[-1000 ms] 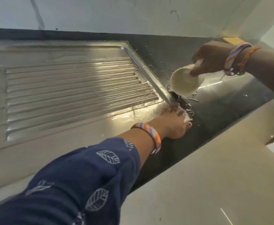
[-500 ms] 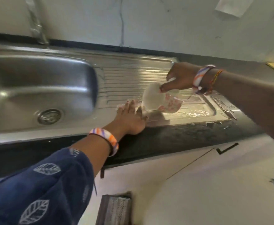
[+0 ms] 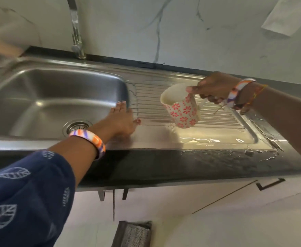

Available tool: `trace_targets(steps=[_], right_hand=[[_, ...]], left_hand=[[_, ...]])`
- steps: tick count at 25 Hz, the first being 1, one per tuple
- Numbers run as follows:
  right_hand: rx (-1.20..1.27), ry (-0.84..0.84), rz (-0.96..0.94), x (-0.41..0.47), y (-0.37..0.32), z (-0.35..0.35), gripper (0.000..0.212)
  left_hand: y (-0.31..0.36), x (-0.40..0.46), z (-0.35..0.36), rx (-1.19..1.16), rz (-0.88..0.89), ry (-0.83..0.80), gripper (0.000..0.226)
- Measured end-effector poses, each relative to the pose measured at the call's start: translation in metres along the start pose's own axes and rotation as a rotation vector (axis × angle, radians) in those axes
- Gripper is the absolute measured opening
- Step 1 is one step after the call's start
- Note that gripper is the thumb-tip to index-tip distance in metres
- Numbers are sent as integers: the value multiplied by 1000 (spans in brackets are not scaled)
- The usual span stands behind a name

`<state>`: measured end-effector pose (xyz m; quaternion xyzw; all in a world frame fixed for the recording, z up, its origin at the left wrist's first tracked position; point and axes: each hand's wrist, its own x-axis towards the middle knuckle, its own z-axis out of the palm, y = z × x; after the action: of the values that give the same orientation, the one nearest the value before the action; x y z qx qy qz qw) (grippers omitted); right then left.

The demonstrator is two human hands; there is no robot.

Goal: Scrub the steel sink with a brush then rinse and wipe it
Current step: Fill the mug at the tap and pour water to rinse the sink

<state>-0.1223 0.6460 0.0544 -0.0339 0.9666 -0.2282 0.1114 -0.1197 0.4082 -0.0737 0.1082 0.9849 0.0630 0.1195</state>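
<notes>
The steel sink has a deep basin (image 3: 39,97) on the left with a round drain (image 3: 76,126), and a ribbed drainboard (image 3: 217,122) on the right. My left hand (image 3: 123,120) lies flat with straight fingers on the steel at the basin's right rim. My right hand (image 3: 212,89) grips the handle of a white mug with red flowers (image 3: 180,106), tilted mouth-left above the drainboard. Water pools along the drainboard's front edge (image 3: 205,139). No brush is in view.
A steel tap (image 3: 75,29) rises behind the basin against a marbled white wall. The black counter edge (image 3: 164,166) in front is wet at the right. White cabinet fronts and a floor grate (image 3: 133,234) lie below.
My left hand has swept left along the wet drainboard from its right end to the basin's rim. My right hand followed with the tilted mug. The view swung left, revealing the basin and tap.
</notes>
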Motion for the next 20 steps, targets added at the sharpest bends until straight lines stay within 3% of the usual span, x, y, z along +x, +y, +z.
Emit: trace_targets(steps=[4,11,14,20], right_hand=[[-246,121,41,8,52,-41,41],[-566,263,244,22,133,-70,41],[-722,281,234,33,129,-58,51],[-891,263,-129,48,58,-18,51]], left_hand=[[78,35,3,-33,241,-1,68],[223,95,38,-108,507,13,66],[228,113,43,-72,508,42,63],[165,115,42,-71,289,75,62]])
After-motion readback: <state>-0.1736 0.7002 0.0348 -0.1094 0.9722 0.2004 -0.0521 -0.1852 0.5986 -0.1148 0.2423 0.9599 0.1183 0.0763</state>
